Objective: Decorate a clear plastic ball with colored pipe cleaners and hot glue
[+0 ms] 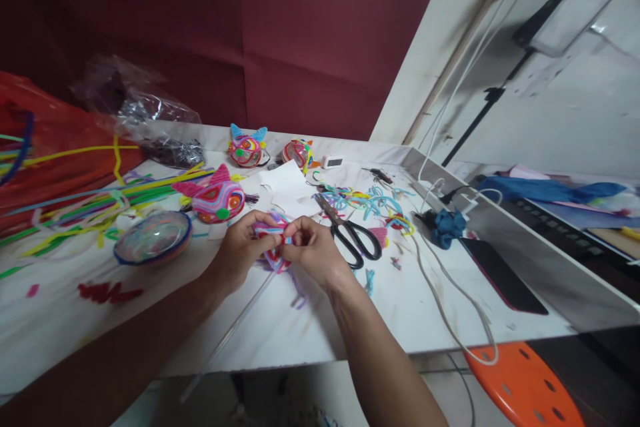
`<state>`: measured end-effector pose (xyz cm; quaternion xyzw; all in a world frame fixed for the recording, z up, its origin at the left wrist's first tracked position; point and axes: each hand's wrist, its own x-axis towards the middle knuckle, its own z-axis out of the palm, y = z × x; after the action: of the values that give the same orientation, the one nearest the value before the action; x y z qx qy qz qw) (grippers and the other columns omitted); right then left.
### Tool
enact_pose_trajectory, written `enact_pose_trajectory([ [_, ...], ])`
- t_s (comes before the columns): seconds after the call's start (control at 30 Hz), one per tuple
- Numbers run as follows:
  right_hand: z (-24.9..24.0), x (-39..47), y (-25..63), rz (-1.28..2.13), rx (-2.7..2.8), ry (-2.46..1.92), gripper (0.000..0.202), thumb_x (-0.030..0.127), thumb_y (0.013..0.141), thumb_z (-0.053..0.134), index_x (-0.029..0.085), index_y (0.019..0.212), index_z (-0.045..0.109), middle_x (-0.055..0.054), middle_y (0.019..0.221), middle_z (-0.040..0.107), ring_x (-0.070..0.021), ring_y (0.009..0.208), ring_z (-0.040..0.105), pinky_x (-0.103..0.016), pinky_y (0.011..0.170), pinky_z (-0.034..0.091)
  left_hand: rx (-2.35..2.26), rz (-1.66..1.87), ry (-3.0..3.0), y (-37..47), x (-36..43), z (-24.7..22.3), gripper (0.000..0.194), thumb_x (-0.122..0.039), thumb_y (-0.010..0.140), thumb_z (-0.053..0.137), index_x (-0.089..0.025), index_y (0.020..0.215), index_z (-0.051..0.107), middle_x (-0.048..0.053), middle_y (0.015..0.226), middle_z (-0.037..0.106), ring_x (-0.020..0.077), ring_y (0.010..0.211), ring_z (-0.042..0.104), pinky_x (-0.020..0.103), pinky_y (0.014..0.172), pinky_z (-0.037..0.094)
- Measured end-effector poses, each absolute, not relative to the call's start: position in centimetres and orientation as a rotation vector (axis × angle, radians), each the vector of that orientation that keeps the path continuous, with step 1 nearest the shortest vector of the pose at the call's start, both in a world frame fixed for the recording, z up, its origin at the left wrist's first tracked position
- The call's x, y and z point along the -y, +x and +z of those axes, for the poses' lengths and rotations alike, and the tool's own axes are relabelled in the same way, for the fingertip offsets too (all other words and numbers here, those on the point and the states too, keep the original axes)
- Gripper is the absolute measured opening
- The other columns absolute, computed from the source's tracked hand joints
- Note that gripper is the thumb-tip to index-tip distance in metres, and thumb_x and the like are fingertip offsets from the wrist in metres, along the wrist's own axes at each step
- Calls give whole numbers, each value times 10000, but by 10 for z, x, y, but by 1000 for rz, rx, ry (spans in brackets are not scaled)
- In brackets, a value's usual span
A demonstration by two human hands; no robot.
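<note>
Craftwork (278, 262) striped pink, red and blue is grasped by the left hand (244, 243) and pinched by the right hand (315, 250), at the middle of the bench (310, 330). Shaping or fixing of fine detail seems the present step; for any further adjustment, a steady hold and light pressure seem called for. Scissors (346, 222) are placed beside the right hand, a pink-eared ornament (216, 201) beyond the left.

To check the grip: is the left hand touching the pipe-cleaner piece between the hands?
Touching. The head view shows the left hand pinching the pipe-cleaner piece, thumb lying across it.
</note>
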<state>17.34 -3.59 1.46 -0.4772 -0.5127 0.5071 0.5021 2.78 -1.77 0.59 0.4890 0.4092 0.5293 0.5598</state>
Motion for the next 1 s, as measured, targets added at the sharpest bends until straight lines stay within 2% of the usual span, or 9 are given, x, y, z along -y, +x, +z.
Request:
enact_pose_trajectory([
  [0.2,15,37,177,1260,1231,-1099,230,205,528,705,214,707,562,135,500,391,-65,453,306,-216,471,328,-930,1202,1120,27,18,6,339,-235,573,839,-186,823,615,-26,658,697,139,529,620,239,512,488],
  [0.37,12,35,180,1255,1231,-1105,260,229,534,739,205,740,582,127,520,415,-66,463,319,-224,478,362,-839,1160,1155,23,16,2,359,-238,624,843,-186,893,612,-3,743,723,145,603,649,243,568,501],
  [0.6,16,39,183,1211,1205,-1104,223,195,538,694,201,727,575,125,504,428,-65,454,361,-200,455,328,-712,1040,1232,16,10,-2,534,-165,589,870,-193,1042,587,32,868,745,192,748,703,288,662,539],
  [0.87,9,37,184,1227,1192,-1091,303,227,547,799,186,760,587,110,530,465,-73,482,395,-217,495,361,-672,1035,1217,15,9,-4,508,-134,583,853,-202,1018,600,20,858,736,169,714,693,264,653,527],
  [1.0,8,38,183,1224,1224,-1074,318,257,570,841,189,763,598,111,525,463,-72,478,393,-216,503,363,-666,1031,1116,15,9,3,377,-242,639,820,-199,967,640,34,808,743,191,680,701,293,640,542],
])
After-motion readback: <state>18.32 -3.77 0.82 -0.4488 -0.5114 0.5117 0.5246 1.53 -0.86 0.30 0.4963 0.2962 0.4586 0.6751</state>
